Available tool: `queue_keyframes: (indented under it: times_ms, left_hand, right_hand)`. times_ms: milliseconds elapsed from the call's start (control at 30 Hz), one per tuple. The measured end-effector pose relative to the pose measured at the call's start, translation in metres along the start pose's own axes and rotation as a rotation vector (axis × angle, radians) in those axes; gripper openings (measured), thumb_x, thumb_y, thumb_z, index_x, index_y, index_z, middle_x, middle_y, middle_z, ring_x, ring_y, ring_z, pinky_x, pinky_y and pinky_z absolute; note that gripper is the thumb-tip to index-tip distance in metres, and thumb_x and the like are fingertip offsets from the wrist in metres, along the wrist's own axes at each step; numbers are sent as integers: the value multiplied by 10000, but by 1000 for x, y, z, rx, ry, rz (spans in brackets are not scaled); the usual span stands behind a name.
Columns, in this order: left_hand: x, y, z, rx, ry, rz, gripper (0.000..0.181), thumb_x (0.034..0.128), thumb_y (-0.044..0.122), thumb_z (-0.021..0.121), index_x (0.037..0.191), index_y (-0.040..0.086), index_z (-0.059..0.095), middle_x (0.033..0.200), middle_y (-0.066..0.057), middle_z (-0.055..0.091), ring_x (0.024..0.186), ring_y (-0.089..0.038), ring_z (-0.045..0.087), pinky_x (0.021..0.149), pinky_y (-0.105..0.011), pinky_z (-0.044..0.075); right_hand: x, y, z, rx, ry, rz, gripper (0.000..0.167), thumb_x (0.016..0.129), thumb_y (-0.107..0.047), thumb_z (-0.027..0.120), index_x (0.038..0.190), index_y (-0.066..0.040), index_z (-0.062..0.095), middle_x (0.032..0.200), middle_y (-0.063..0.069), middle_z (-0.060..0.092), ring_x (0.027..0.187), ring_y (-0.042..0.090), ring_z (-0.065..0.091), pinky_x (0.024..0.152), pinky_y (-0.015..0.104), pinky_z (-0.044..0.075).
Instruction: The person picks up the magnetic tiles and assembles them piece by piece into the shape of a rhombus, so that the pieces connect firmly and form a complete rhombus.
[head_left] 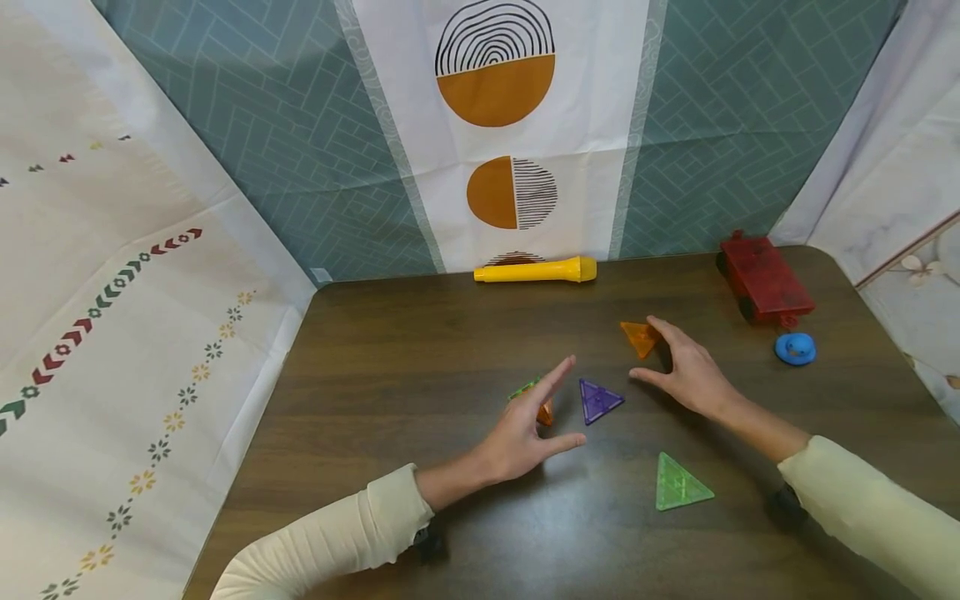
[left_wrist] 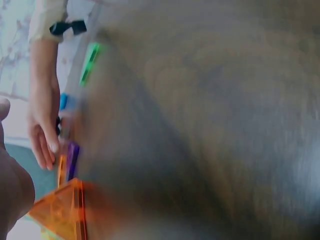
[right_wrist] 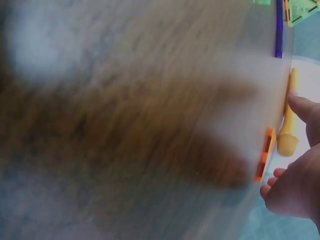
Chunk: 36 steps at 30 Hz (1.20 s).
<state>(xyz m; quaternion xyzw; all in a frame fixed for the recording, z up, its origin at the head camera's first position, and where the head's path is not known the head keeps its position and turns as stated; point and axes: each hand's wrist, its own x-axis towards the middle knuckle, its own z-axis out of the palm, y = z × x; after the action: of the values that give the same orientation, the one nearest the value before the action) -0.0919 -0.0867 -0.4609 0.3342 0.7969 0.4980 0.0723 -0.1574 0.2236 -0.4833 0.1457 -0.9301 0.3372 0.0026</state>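
Dark wood tabletop (head_left: 390, 350), patterned cloth behind it. Leftmost, a pale sleeve (head_left: 322, 533) leads to the left hand (head_left: 513, 442), fingers extended, thumb spread well apart from them, nothing gripped. Just beyond its fingers, partly hidden in the head view, stand a green piece (head_left: 523, 387) and an orange piece (left_wrist: 62, 210), close together; contact with the hand cannot be told. Farther back, a yellow microphone-shaped object (head_left: 536, 270) lies along the far edge. Purple triangle (head_left: 598, 401) flat between the hands. Right of it, an orange triangle (head_left: 637, 337) partly behind the right hand (head_left: 693, 375), whose thumb and fingers are apart and hold nothing; touch uncertain. Nearer the wearer, a green triangle (head_left: 683, 483) lies flat. Far right, a red wheeled cart (head_left: 767, 277), with a blue hat-shaped piece (head_left: 795, 348) just in front.
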Motion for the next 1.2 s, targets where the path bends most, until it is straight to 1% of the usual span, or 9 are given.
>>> queue_keyframes:
  times_ms: [33, 167, 233, 267, 500, 733, 933, 1067, 1200]
  left_hand:
    - [-1, 1, 2, 9, -9, 1, 974, 990, 229, 797, 1722, 215, 156, 1756, 25, 220, 1492, -136, 433, 1125, -408, 473]
    - [-2, 1, 12, 9, -53, -8, 986, 1001, 239, 783, 1724, 260, 113, 1760, 47, 186, 1507, -132, 402, 1118, -413, 484]
    - [-3, -1, 17, 36, -73, -20, 998, 1001, 252, 783, 1724, 255, 95, 1757, 26, 185, 1513, -148, 401, 1168, -398, 432]
    - [-4, -2, 20, 54, -81, -28, 1009, 999, 265, 786, 1725, 251, 85, 1755, 15, 187, 1582, -176, 247, 1226, -439, 340]
    - [-9, -6, 35, 174, -96, -113, 1009, 982, 348, 799, 1725, 187, 137, 1719, -91, 288, 1544, -231, 349, 1229, -424, 340]
    - [-9, -10, 42, 281, -82, -93, 996, 971, 350, 813, 1711, 114, 188, 1677, -132, 373, 1502, -229, 425, 1201, -371, 380]
    - [-9, -10, 45, 384, -149, -73, 959, 998, 336, 784, 1696, 43, 196, 1704, -179, 303, 1541, -253, 361, 1227, -380, 334]
    - [-10, -10, 45, 397, -179, -89, 942, 1010, 324, 770, 1698, 49, 189, 1710, -192, 275, 1557, -272, 328, 1238, -413, 320]
    - [-10, -9, 45, 405, -201, -93, 933, 1015, 316, 764, 1700, 54, 188, 1722, -175, 250, 1568, -260, 301, 1239, -420, 316]
  right_hand:
    - [1, 2, 0, 1, 8, 2, 942, 924, -285, 867, 1603, 88, 331, 1593, 388, 362, 1425, 604, 384, 1110, 740, 343]
    - [6, 6, 1, -3, 39, 15, 913, 926, -273, 867, 1580, 108, 357, 1563, 393, 392, 1403, 598, 409, 1111, 735, 344]
    - [8, 8, 2, -11, 46, 25, 903, 927, -275, 866, 1570, 117, 367, 1547, 398, 407, 1388, 594, 427, 1106, 734, 350]
    - [9, 9, 2, -15, 50, 28, 889, 928, -261, 865, 1561, 125, 376, 1538, 398, 417, 1380, 590, 438, 1106, 730, 355]
    - [16, 14, 7, -13, 88, 29, 821, 921, -188, 864, 1515, 163, 419, 1465, 394, 482, 1310, 567, 500, 1089, 728, 375]
    - [20, 17, 10, 11, 139, 20, 734, 917, -175, 868, 1459, 150, 494, 1381, 372, 548, 1253, 551, 533, 1070, 716, 385]
    - [21, 18, 12, 15, 205, -13, 641, 872, -114, 901, 1370, 134, 582, 1295, 349, 619, 1199, 532, 569, 1050, 698, 407]
    - [23, 19, 9, 18, 216, -42, 637, 834, -94, 927, 1346, 121, 614, 1253, 332, 642, 1160, 519, 594, 1026, 687, 432]
    - [26, 18, 6, 20, 202, -82, 646, 791, -89, 956, 1329, 106, 657, 1232, 296, 647, 1064, 481, 641, 932, 649, 504]
